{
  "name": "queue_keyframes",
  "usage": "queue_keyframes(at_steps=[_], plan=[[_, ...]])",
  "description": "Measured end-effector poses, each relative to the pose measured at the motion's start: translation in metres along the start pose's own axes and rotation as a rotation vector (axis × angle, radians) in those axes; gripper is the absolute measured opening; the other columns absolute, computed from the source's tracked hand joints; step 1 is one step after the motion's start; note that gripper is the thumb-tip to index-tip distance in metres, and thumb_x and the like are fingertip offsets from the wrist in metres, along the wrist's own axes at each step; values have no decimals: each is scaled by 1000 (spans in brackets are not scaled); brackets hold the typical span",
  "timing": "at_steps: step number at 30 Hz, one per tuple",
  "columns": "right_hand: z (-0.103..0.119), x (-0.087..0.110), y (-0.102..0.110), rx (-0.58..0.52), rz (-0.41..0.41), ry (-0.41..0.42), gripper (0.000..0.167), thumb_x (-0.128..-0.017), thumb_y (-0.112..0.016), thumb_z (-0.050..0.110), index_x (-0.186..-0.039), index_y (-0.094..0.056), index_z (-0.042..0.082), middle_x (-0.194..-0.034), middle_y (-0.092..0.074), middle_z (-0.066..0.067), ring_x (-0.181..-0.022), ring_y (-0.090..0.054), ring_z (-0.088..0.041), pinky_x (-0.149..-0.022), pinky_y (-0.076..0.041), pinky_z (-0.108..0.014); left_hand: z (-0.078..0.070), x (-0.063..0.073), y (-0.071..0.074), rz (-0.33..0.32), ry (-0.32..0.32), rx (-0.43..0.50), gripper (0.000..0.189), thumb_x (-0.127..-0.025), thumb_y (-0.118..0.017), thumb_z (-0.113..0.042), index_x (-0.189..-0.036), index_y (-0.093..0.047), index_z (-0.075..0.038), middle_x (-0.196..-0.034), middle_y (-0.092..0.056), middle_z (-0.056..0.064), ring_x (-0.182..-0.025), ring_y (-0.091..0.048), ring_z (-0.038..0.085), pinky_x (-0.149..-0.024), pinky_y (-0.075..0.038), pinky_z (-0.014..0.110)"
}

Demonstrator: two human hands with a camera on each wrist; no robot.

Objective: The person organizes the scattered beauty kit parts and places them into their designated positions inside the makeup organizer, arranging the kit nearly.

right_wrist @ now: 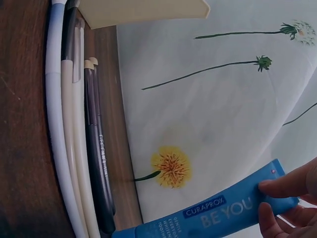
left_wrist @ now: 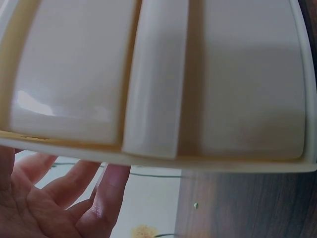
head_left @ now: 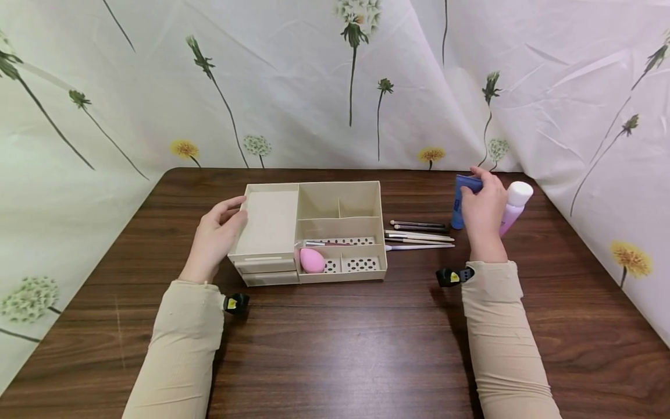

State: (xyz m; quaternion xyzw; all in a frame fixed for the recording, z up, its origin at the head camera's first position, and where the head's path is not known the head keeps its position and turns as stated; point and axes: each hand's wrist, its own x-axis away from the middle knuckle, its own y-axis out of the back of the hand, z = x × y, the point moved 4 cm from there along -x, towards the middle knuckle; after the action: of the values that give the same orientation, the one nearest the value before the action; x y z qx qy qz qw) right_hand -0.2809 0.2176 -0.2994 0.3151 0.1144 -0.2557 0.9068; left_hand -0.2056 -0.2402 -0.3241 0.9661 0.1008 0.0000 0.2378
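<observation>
At the right, my right hand (head_left: 485, 212) pinches the upper end of a blue toothpaste tube (head_left: 458, 203), thumb on one side and fingers on the other. The lettering CURAPROX BE YOU shows on the tube (right_wrist: 213, 210) in the right wrist view. My left hand (head_left: 216, 235) is at the left side of a cream desktop organizer (head_left: 271, 221), its fingertips right at the wall. A pink makeup sponge (head_left: 312, 261) and a makeup brush (head_left: 327, 244) lie in the organizer's compartments.
Several makeup brushes (head_left: 419, 237) lie between the organizer and the tube. Close behind my right hand stands a pink bottle with a white cap (head_left: 520, 194). The brown wooden table (head_left: 361, 343) ends at a flower-printed cloth (head_left: 314, 87) at the back.
</observation>
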Motion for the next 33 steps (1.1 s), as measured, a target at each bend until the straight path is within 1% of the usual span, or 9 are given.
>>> queue_keyframes(at_steps=[2, 6, 10, 15, 17, 21, 24, 28, 33], plan=[[-2, 0, -2, 8, 9, -1, 38, -92, -64, 3, -130, -64, 2, -129, -63, -23, -121, -56, -39, -106, -38, -46, 0, 0, 0, -3, 0, -2, 50, -103, -45, -34, -148, -47, -12, -138, -54, 24, -127, -49, 36, -103, -37, 50], [-4, 1, -6, 32, 20, 22, 31, -93, -65, 6, -123, -67, -1, -120, -65, -25, -106, -61, -40, -95, -43, -48, -1, 0, 0, -5, -1, -5, 50, -103, -45, -35, -148, -47, -12, -137, -54, 24, -126, -49, 36, -102, -37, 48], [-4, 2, -7, 40, 22, 40, 29, -95, -64, 8, -120, -67, -5, -116, -64, -27, -107, -59, -42, -95, -43, -49, -1, 0, 0, -2, 1, -4, 50, -103, -45, -35, -148, -47, -12, -137, -54, 24, -126, -49, 36, -101, -38, 48], [-6, 1, -8, 48, 32, 35, 28, -95, -64, 10, -118, -67, -7, -115, -65, -28, -106, -61, -42, -96, -43, -49, -1, 0, 0, -3, 0, -7, 50, -103, -45, -35, -148, -47, -13, -137, -55, 24, -123, -50, 34, -95, -39, 39], [-8, 1, -10, 51, 42, 31, 28, -95, -64, 11, -116, -67, -7, -115, -65, -28, -105, -63, -41, -95, -44, -49, -1, 0, 0, -2, 1, -8, 50, -103, -45, -35, -148, -47, -13, -136, -55, 24, -123, -50, 34, -94, -39, 38], [-10, 1, -12, 53, 58, 42, 28, -95, -65, 12, -116, -66, -7, -115, -66, -28, -103, -63, -40, -93, -45, -49, 0, 0, 0, -1, 4, -7, 50, -103, -45, -35, -148, -47, -13, -137, -54, 24, -124, -50, 35, -95, -39, 40], [-12, 0, -14, 58, 58, 54, 28, -95, -65, 12, -116, -66, -6, -115, -67, -27, -105, -62, -40, -94, -45, -49, 0, 0, 0, 2, 3, -4, 50, -103, -45, -34, -149, -46, -13, -137, -54, 24, -125, -49, 35, -97, -39, 42], [-12, 0, -14, 58, 49, 61, 27, -95, -65, 12, -114, -66, -6, -114, -67, -26, -107, -62, -40, -95, -45, -49, 0, 0, 0, 5, 1, 2, 51, -103, -45, -34, -149, -45, -13, -138, -53, 24, -126, -49, 36, -99, -38, 44], [-11, 1, -14, 36, 27, 75, 26, -95, -66, 12, -112, -67, -6, -113, -67, -26, -105, -64, -39, -94, -46, -49, 0, 0, -1, 6, 5, 8, 51, -103, -45, -34, -149, -45, -13, -138, -53, 24, -127, -48, 37, -103, -38, 50]])
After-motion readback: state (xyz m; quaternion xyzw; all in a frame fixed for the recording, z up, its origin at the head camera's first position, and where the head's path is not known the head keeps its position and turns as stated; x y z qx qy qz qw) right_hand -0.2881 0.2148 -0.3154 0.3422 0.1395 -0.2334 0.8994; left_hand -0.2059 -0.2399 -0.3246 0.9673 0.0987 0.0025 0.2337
